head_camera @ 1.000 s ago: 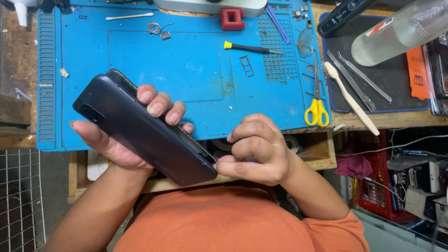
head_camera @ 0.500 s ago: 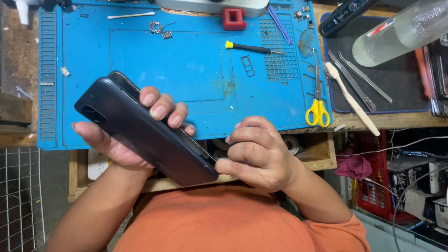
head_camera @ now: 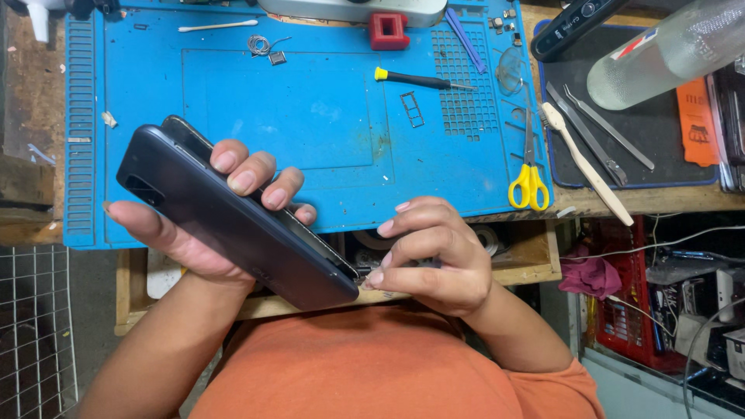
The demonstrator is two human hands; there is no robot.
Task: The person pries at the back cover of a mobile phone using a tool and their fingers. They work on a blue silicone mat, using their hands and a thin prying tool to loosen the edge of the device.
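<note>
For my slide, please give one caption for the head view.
Left hand holds a dark phone; right hand pinches its lower corner above a blue mat.

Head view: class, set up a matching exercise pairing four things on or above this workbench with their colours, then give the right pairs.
Things:
1. phone held in the left hand
2. scissors handles
3. work mat
4. small block at the mat's top edge

Colours:
A. blue
B. red
C. dark grey
D. yellow

Pairs: 1-C, 2-D, 3-A, 4-B
</note>
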